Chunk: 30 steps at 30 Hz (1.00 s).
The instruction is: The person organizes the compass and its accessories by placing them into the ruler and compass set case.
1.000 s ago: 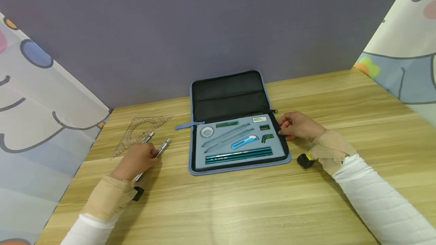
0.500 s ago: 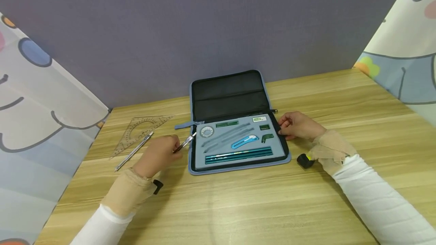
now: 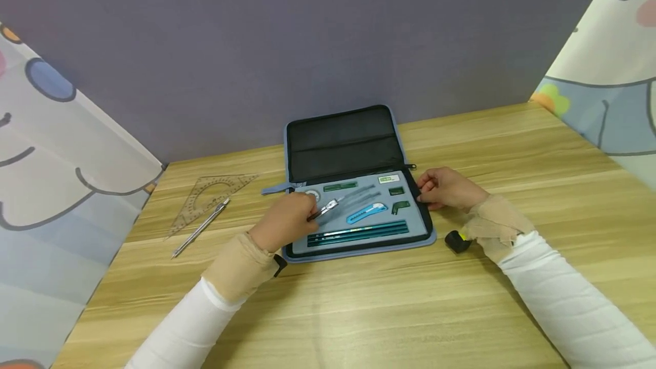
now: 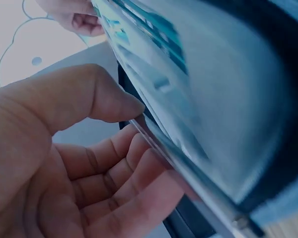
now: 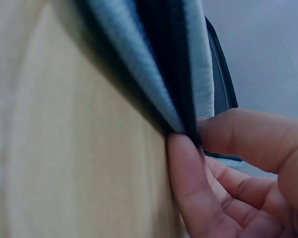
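In the head view my left hand (image 3: 287, 218) pinches a silver drawing compass (image 3: 329, 208) over the left part of an unzipped pencil case (image 3: 343, 150). The left wrist view has the thumb and fingers (image 4: 119, 105) on the compass, close above the grey foam tray, which looks blurred there. Long slanted recesses (image 3: 353, 201) lie beside the compass tip. My right hand (image 3: 451, 189) holds the case's right edge; in the right wrist view its thumb and finger pinch the black and blue rim (image 5: 181, 94). A round white piece in the tray is partly covered by the left hand.
A second silver compass (image 3: 200, 229) and a clear set square (image 3: 192, 206) lie on the table at left. The tray holds a blue utility knife (image 3: 366, 213), dark green pencils (image 3: 359, 233), an eraser (image 3: 388, 179) and small green pieces (image 3: 400, 206). A grey partition (image 3: 328, 44) stands behind.
My left hand has lifted one compass from the left of the table and carried it rightward over the tray. The other compass stays on the table. My right hand has kept its place.
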Each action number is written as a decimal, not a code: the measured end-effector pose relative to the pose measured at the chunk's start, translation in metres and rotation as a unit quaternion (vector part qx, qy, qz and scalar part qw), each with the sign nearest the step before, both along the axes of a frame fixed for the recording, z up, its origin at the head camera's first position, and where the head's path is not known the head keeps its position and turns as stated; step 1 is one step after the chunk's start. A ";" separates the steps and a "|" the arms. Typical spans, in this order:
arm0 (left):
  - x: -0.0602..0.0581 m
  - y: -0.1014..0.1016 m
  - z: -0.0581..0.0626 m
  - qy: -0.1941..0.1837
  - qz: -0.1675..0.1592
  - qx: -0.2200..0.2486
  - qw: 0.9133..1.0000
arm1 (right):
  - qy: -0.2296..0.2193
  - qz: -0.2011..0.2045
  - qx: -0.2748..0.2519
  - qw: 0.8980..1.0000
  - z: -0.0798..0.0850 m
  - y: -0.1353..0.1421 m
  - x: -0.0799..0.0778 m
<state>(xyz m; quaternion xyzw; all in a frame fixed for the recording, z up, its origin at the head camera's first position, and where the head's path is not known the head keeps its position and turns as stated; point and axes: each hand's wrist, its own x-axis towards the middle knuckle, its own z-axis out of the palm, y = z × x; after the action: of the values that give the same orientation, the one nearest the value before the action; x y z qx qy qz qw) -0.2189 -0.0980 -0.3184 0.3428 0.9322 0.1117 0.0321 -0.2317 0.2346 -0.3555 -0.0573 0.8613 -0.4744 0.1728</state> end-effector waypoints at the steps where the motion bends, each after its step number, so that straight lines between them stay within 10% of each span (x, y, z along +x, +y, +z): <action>1: -0.001 0.003 0.000 -0.002 -0.003 0.000 1.000 | 0.000 0.000 0.000 1.000 0.000 0.000 0.000; 30: -0.021 0.058 -0.004 -0.061 -0.037 -0.031 0.997 | -0.007 -0.015 -0.011 1.000 0.003 -0.002 0.002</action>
<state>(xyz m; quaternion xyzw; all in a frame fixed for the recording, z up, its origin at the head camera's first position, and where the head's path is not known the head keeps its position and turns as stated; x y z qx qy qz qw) -0.2403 -0.0397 -0.3225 0.3688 0.9180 0.1026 0.1037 -0.2302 0.2326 -0.3525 -0.0424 0.8556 -0.4867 0.1712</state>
